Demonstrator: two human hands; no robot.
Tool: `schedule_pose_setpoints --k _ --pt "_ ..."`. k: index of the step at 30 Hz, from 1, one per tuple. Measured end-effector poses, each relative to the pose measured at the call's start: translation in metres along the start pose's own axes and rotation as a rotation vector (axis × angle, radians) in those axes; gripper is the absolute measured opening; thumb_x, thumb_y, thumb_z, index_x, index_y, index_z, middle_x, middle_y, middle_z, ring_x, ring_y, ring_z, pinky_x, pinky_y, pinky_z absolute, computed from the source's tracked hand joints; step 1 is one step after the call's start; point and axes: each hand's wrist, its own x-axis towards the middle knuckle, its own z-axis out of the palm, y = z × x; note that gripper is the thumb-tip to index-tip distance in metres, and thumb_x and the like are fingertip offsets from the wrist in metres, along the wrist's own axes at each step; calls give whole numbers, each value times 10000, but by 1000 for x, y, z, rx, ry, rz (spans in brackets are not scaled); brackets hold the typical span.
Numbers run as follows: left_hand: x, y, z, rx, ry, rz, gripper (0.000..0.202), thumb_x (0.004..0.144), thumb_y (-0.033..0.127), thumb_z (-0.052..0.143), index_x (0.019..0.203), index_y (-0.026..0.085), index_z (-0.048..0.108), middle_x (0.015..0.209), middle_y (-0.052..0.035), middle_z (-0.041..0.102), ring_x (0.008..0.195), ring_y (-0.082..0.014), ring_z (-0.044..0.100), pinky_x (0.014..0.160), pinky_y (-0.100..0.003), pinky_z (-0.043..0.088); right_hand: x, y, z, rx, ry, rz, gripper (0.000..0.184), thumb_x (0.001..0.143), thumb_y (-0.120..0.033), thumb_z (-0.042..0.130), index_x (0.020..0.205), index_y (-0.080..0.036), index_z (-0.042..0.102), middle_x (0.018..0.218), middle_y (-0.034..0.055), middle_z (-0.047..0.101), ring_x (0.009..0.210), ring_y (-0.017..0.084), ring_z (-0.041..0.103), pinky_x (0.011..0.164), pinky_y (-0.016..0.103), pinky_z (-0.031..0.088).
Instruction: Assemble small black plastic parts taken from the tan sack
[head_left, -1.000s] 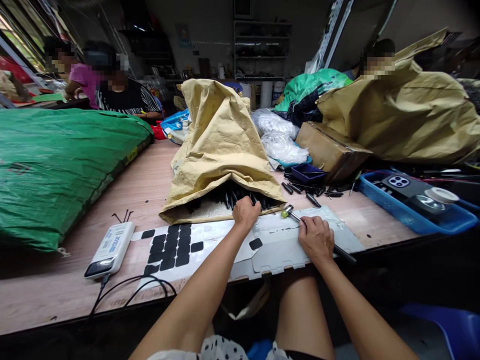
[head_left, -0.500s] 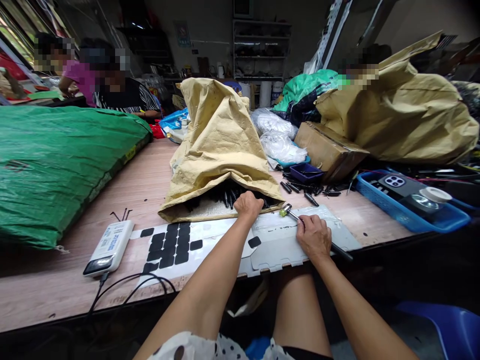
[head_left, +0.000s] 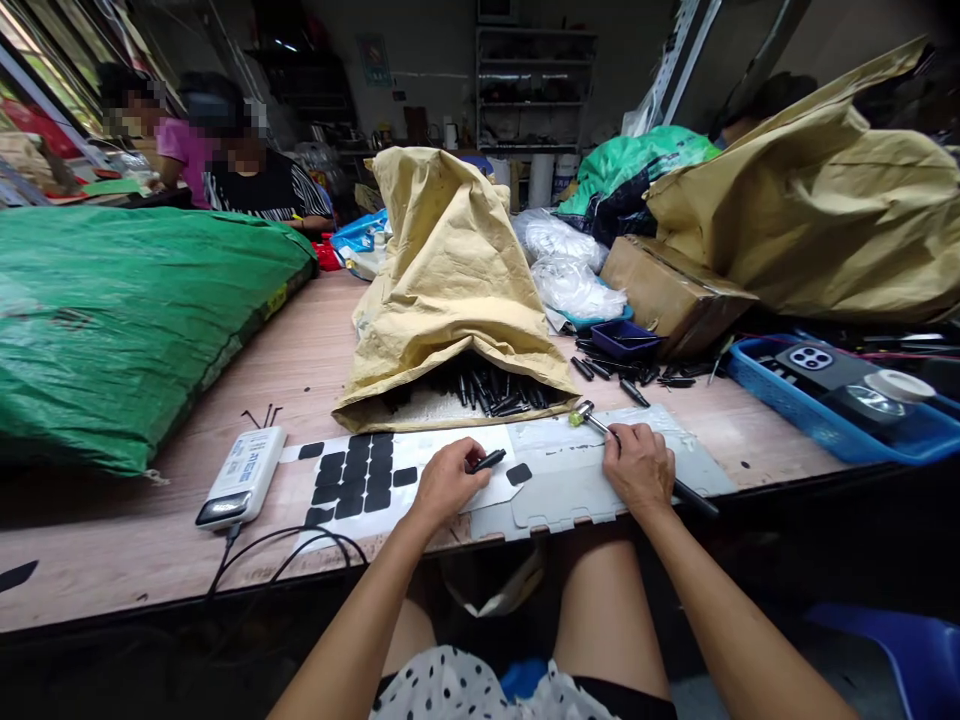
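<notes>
My left hand [head_left: 450, 483] is closed on a small black tapered cylinder [head_left: 492, 460], held just above the white sheet with its tip toward the right. My right hand [head_left: 639, 466] grips what looks like a small hammer [head_left: 598, 424], with a shiny metal shaft, a yellow-green end on its head and a black handle sticking out below the hand. Behind both hands a tan paper sack [head_left: 457, 290] lies with its mouth toward me, and many similar black pieces [head_left: 484, 388] show inside. Black rounded squares [head_left: 355, 468] sit in rows on the white sheet, left of my left hand.
A green sack [head_left: 142, 320] fills the left side. A white power bank [head_left: 244, 480] with a black cable lies near the front edge. To the right are loose black pieces [head_left: 634, 391], a purple tray [head_left: 626, 340], a cardboard box [head_left: 667, 295] and a blue basket [head_left: 832, 415]. Two people sit behind.
My left hand has come out of the sack's mouth toward me, now holding a black tapered cylinder. My right hand keeps its grip on the hammer. The view has shifted slightly.
</notes>
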Motion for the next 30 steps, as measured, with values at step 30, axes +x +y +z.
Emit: schedule_pose_setpoints --k 30 --pt "-9 -25 15 -55 80 130 120 786 253 731 903 235 715 904 8 648 852 -171 596 758 -283 445 -12 -31 -27 298 17 -99 282 1005 -319 453 1066 -179 689 990 109 647 931 247 588 784 356 435"
